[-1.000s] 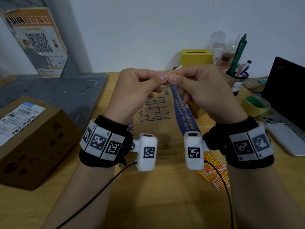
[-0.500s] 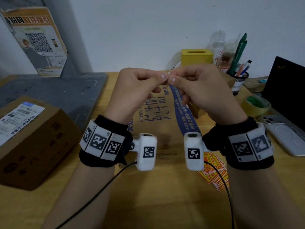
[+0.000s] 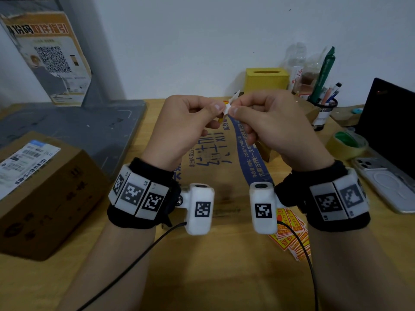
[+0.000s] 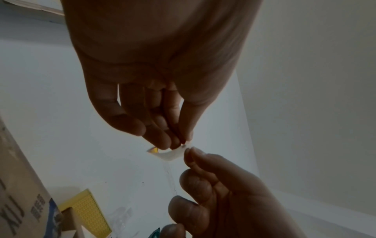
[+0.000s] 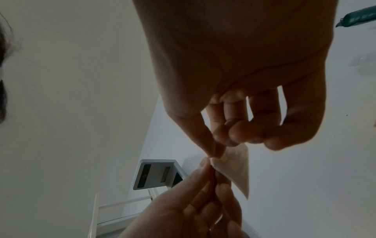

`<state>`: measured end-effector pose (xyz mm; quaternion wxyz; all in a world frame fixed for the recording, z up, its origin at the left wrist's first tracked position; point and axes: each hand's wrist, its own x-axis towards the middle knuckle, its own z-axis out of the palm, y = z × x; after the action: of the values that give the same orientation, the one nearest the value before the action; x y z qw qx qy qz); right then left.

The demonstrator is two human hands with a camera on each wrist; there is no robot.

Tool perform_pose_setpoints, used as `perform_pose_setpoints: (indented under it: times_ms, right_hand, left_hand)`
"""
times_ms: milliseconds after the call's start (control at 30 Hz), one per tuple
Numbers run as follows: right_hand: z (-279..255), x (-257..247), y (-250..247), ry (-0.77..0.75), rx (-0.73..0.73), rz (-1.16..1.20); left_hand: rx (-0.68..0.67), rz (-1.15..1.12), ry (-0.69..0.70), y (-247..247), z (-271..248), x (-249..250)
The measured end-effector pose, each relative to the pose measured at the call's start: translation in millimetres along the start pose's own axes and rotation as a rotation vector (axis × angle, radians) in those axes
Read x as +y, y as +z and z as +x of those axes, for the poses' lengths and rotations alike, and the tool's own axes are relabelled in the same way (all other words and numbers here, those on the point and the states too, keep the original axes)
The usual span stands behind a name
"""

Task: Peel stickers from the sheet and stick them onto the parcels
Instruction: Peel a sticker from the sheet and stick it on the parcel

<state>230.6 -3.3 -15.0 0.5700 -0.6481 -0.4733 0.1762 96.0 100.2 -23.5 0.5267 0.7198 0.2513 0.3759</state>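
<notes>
Both hands are raised above the desk and meet at a small sticker piece (image 3: 228, 106) with white backing. My left hand (image 3: 186, 122) pinches one side of it between thumb and forefinger. My right hand (image 3: 267, 122) pinches the other side. In the left wrist view the sticker piece (image 4: 170, 153) shows a yellow corner and curled white paper between the two hands. In the right wrist view the white backing (image 5: 237, 169) hangs as a thin triangle. A flat brown parcel (image 3: 215, 171) with blue print lies under the hands. A cardboard box parcel (image 3: 42, 189) sits at the left.
A pile of red-and-yellow stickers (image 3: 292, 236) lies under my right wrist. A yellow box (image 3: 266, 79), a pen cup (image 3: 322, 108), a tape roll (image 3: 347, 142), a phone (image 3: 386, 182) and a laptop (image 3: 390, 122) crowd the right. A grey mat (image 3: 74, 129) covers the back left.
The pinching fingertips have drawn slightly apart, and more white backing shows between them. Both hands stay at the same height above the flat parcel.
</notes>
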Motion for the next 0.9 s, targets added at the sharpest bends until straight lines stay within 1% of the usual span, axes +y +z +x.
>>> perform_pose_setpoints:
  times_ms: [433, 900]
  right_hand:
    - [1.6, 1.4, -1.1, -0.012, 0.009, -0.025]
    - [1.6, 1.8, -5.5, -0.006, 0.024, -0.058]
  left_hand:
    - [-0.002, 0.041, -0.017, 2.0, -0.4, -0.6]
    - [-0.023, -0.017, -0.038, 1.2, -0.7, 1.6]
